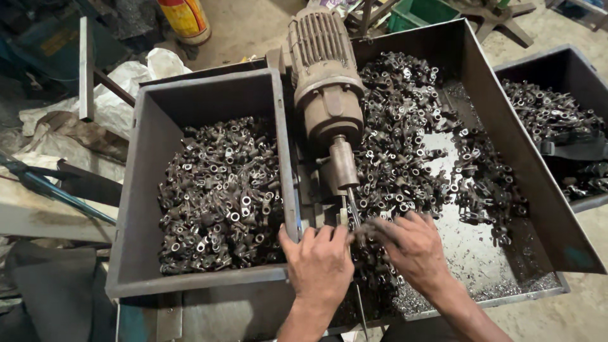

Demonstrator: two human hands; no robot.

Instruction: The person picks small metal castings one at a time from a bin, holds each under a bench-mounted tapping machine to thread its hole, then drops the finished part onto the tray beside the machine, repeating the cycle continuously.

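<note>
Both my hands meet under the tip of a brown motor-driven spindle point(324, 88) that points down toward me. My left hand point(320, 263) rests with curled fingers at the base of the spindle's bit point(352, 212), beside the wall of the left bin. My right hand point(411, 244) reaches in from the right, fingertips pinched on a small dark metal part point(362, 233) right at the bit. What my left fingers grip is hidden.
A grey metal bin point(209, 95) at left holds several small dark metal fittings point(221, 196). A larger tray point(500, 114) at right holds more fittings and metal shavings point(475, 253). Another bin point(563, 66) sits far right. White sacks point(120, 95) lie back left.
</note>
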